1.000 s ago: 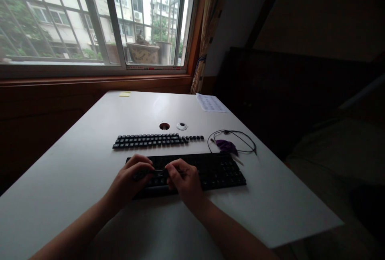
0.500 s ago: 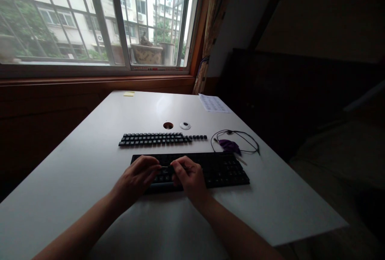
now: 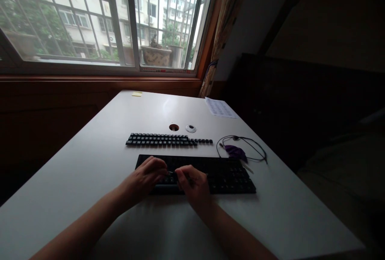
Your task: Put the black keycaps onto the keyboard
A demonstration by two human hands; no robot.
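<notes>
Head view: right hand (image 3: 192, 182) pinching a slim object (image 3: 171, 172) over keyboard (image 3: 227, 172), grip of left hand (image 3: 150, 172) unclear.

Kbd (image 3: 230, 176) on tbl (image 3: 75, 172); keycap rows (image 3: 159, 138) just behind; cable (image 3: 266, 157) R of rows; hole (image 3: 174, 127) behind rows; paper (image 3: 221, 108) at back R.

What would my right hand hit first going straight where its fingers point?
Your right hand would probably meet your left hand first, though depth between them is hard to judge.
</notes>
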